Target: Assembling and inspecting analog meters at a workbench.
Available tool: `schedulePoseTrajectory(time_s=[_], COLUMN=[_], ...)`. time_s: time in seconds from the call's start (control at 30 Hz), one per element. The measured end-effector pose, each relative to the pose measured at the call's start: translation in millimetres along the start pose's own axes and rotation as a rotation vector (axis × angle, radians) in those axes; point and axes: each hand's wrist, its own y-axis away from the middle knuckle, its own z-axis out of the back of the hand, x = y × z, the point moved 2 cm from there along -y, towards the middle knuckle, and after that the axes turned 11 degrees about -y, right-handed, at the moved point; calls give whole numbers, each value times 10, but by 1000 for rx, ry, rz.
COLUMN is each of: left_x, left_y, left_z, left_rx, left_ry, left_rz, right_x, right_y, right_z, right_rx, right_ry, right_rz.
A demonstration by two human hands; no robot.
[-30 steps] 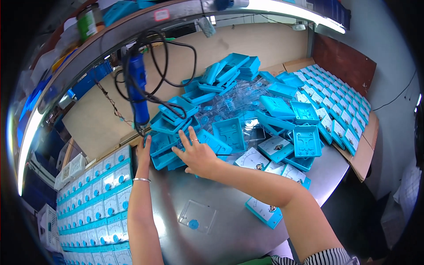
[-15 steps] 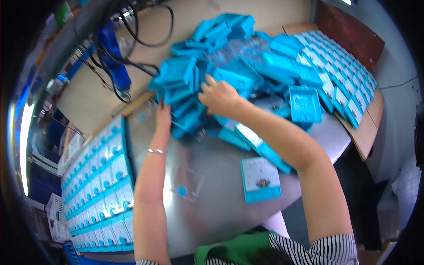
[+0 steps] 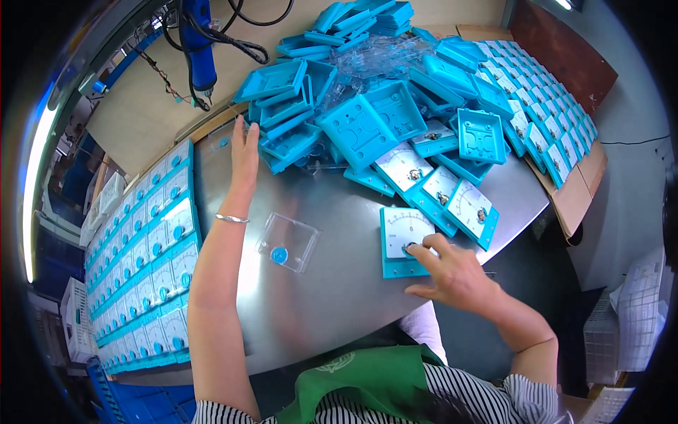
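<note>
My right hand (image 3: 458,274) hovers at a blue analog meter (image 3: 402,225) with a white scale face, lying flat near the front of the metal table (image 3: 332,311). Its fingertips are over the meter's brass-coloured movement; thumb and fingers are apart and grip nothing. My left hand (image 3: 246,157), wearing a bracelet at the wrist, is stretched upward with straight fingers at the left edge of a heap of blue plastic cases (image 3: 286,145). I cannot tell whether it touches them. Between my forearms lies a clear plastic cover (image 3: 293,240) with a blue round knob.
Rows of finished-looking meters (image 3: 145,275) line the left side. More uncovered meters (image 3: 551,120) stand in rows on cardboard at the right. Clear covers (image 3: 385,60) pile up among the cases. A blue electric screwdriver (image 3: 200,56) hangs at the upper left. Several uncovered meters (image 3: 466,205) overlap beside the heap.
My right hand has come back from the heap to the meter at the front. My left hand has shifted slightly up and left. Several uncovered meters beside the heap now show.
</note>
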Motion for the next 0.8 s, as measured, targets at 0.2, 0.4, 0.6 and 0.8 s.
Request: schedulePoseTrajectory(time_s=[0.2,0.4,0.6,0.8], left_x=[-642,-999,-998,-1053], left_y=[1031,2776,3214,3659], left_z=[114,65,437,790], left_rx=[266,882,672,492], left_ry=[249,577,950,892], left_rz=[102,715,777,849], right_x=[-215,141,635,1177], right_y=[282,279,94,-307], right_z=[-456,-574,-539,-441], right_rx=[-200,-211,-76,-225], right_ry=[132,-11,-319,-1771], right_rz=[220,523,516,-172])
